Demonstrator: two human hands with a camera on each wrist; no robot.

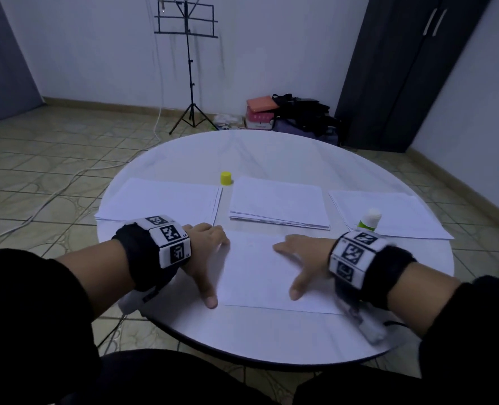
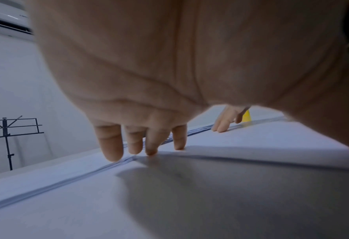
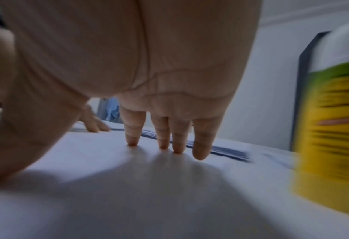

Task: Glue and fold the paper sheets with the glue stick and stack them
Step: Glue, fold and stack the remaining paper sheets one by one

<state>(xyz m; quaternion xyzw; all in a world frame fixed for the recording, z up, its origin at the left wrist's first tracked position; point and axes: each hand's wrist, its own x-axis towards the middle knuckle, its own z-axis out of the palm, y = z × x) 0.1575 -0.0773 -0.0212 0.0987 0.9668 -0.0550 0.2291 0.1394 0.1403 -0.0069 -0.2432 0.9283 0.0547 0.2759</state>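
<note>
Both hands, left and right, press flat, fingers spread, on the sheet's side edges.

Right hand spread, fingertips pressing sheet; glue stick upright, blurred, just right; left hand far left; paper stack beyond fingers.

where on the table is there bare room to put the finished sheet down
Bare tabletop lies beyond the three paper stacks, behind the yellow cap, up to the round white table's far rim, and along the near rim below the single white sheet. The middle band is crowded: stacks, uncapped glue stick, both hands.
</note>
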